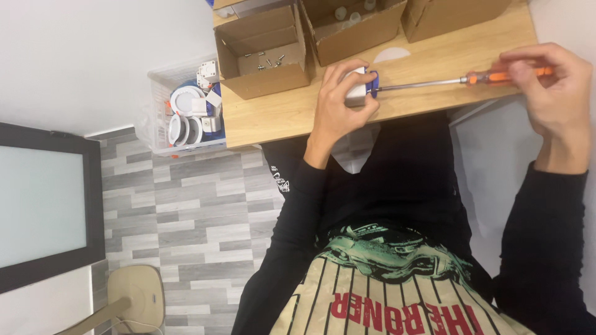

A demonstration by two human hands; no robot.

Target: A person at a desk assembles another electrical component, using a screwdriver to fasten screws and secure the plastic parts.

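My left hand (338, 99) grips a small white part with a blue piece (360, 87) and holds it down on the wooden table (273, 115). My right hand (552, 84) is closed around the orange handle of a long screwdriver (434, 82). The metal shaft runs left across the table and its tip meets the blue side of the part. Both arms are in black sleeves.
Three open cardboard boxes stand along the table's far side; the left box (264, 49) holds a few screws. A clear plastic bin (186, 111) with white round fittings sits on the grey plank floor left of the table. A dark-framed panel (43, 205) lies at far left.
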